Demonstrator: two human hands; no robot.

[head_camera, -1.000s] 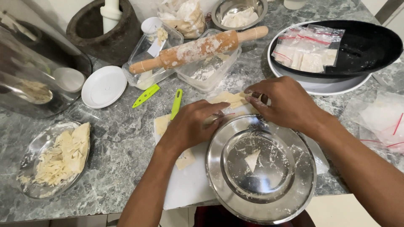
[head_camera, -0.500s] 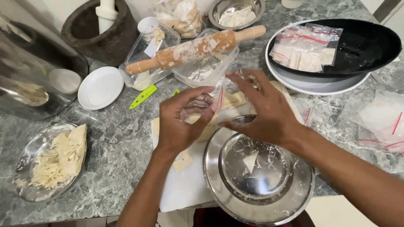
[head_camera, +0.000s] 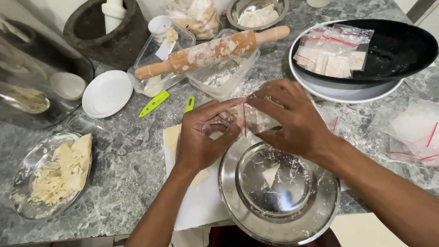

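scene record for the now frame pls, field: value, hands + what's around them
left hand: fingers at the mouth of a small clear zip bag
right hand: grips the same bag from the other side
below hands: upturned steel plate, floury, one dough scrap on it
under plate: white board on grey marble counter
behind hands: floured rolling pin across clear tubs
right: black tray holding filled zip bags
left: steel dish of dough trimmings, white saucer

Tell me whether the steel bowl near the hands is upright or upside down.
Upside down: the steel bowl shows its flat base on top, with a small dough piece lying on it.
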